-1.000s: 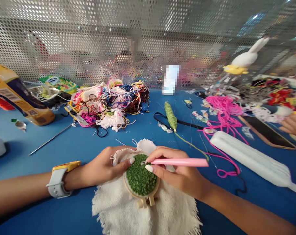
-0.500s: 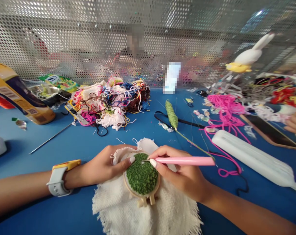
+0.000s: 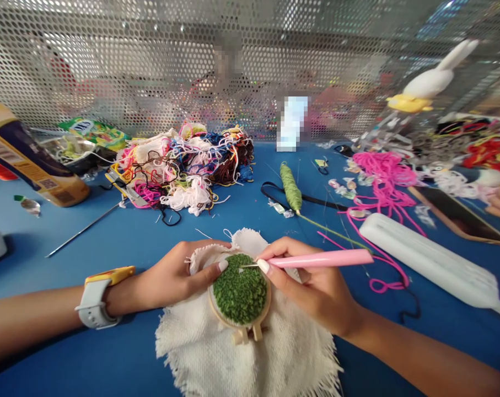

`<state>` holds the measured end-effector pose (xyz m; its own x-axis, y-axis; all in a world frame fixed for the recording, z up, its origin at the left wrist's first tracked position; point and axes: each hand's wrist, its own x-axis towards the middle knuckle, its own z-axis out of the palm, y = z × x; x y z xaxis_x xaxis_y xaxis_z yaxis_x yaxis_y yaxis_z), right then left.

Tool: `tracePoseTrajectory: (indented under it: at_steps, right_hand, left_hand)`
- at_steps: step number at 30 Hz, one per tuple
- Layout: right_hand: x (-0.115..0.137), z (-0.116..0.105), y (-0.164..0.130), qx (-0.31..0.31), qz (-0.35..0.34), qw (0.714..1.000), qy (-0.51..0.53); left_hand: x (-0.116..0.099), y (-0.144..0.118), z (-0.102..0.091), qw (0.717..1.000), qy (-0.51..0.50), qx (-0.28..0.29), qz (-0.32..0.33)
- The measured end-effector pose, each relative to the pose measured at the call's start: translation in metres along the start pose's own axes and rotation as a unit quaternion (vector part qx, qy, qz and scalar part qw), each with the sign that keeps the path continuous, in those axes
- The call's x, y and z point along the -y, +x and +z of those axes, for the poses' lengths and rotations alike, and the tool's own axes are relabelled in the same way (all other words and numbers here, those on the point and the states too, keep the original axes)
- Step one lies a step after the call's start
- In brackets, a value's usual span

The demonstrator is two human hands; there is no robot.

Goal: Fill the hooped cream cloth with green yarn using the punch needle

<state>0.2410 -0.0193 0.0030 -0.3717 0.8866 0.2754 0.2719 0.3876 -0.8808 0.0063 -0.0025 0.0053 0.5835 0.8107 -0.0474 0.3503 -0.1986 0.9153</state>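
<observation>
Green stitching (image 3: 240, 288) fills the cream cloth (image 3: 250, 353); pink punch needle (image 3: 322, 259); blue table (image 3: 121, 358).

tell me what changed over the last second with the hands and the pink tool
The right hand drew the pink plastic punch needle back a little toward the right, so its metal tip now shows just above the round wooden hoop of green loops near the top edge. The grip stayed the same. The left hand still pins the white woven cloth at the hoop's left side.
</observation>
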Motion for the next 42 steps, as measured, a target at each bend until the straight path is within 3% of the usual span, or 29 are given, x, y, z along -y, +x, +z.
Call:
tracePoseTrajectory:
  at_steps: [8, 25, 32, 42]
  right_hand:
    - [-0.0023, 0.0034, -0.0007, 0.002, 0.005, 1.0, -0.005]
    - [-0.0013, 0.0033, 0.0012, 0.022, -0.052, 0.998, -0.041]
    - [-0.0037, 0.006, 0.0001, 0.017, -0.015, 1.0, 0.001]
    - [-0.0042, 0.0076, -0.0001, 0.007, -0.038, 0.999, -0.027]
  left_hand:
    - [0.0006, -0.0012, 0.0, 1.0, 0.008, -0.002, -0.001]
    - [-0.0005, -0.0018, 0.0017, 1.0, 0.019, -0.005, 0.011]
    - [-0.0018, -0.0014, 0.0019, 1.0, -0.002, -0.021, 0.015]
    - [-0.0003, -0.0009, 0.0017, 0.999, 0.007, -0.016, 0.027]
